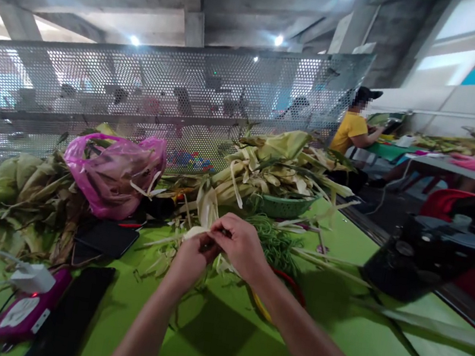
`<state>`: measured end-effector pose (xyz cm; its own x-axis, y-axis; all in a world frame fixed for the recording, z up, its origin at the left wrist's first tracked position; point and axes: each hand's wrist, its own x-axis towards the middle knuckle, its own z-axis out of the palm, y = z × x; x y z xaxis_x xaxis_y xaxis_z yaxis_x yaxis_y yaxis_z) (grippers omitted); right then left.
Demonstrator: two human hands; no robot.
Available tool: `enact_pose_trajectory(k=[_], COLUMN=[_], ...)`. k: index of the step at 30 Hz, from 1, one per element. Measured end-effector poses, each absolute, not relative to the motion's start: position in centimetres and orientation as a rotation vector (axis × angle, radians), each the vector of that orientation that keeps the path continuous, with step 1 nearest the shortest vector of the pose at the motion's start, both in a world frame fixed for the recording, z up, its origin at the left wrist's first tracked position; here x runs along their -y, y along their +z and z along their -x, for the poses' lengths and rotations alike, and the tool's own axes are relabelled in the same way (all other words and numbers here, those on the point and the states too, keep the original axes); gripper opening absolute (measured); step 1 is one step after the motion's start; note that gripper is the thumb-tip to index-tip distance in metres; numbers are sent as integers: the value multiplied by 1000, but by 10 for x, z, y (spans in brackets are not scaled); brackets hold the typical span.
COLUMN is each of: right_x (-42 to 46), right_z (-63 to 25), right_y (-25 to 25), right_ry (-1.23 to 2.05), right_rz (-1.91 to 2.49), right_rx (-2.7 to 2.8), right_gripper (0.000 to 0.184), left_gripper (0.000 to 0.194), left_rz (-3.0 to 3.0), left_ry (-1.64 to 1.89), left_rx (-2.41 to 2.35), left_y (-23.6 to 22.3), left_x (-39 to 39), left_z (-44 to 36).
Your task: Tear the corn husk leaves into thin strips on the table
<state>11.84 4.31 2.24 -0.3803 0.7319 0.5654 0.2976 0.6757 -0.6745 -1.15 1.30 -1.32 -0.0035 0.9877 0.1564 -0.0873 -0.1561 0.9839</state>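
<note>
Over the middle of the green table, my left hand (197, 251) and my right hand (236, 241) meet with fingers pinched together. Between them is a pale corn husk (207, 208), its strip rising upright above my fingers. My fingertips hide the spot where they grip it. Just beyond and to the right lies a tangle of thin green strands (275, 241), with red and yellow handles or tools partly hidden beneath my right forearm. Loose husk shreds (161, 259) are scattered left of my left hand.
A green basket (282, 206) heaped with husks stands behind. A pink plastic bag (114, 173), a husk pile (22, 198), a black phone (108, 237) and a purple power strip (29, 310) lie left. A dark container (425, 259) stands right; a seated person (351, 130) works beyond.
</note>
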Motion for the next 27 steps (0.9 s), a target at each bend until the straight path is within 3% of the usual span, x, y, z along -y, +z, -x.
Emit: enact_pose_trajectory(k=[4, 10, 14, 17, 22, 27], right_x=[-37, -48, -54, -53, -43, -37], right_z=[-125, -124, -122, -124, -130, -121], right_y=[25, 10, 6, 8, 15, 11], right_ry=[555, 1293, 1378, 1292, 659, 686], right_rz=[883, 902, 923, 946, 952, 880], right_rx=[1833, 1718, 1565, 1611, 1663, 1787], right_gripper=[11, 29, 31, 23, 19, 13], left_gripper=[33, 39, 36, 36, 39, 41], left_rz=[-990, -776, -637, -594, -606, -570], left_ry=[1439, 1466, 1441, 1431, 1548, 1562], left_rx=[-1122, -945, -895, -875, -939, -876], left_y=[-7, -1, 2, 1, -2, 0], left_x=[-11, -9, -8, -8, -11, -10], left_z=[18, 24, 22, 21, 22, 21])
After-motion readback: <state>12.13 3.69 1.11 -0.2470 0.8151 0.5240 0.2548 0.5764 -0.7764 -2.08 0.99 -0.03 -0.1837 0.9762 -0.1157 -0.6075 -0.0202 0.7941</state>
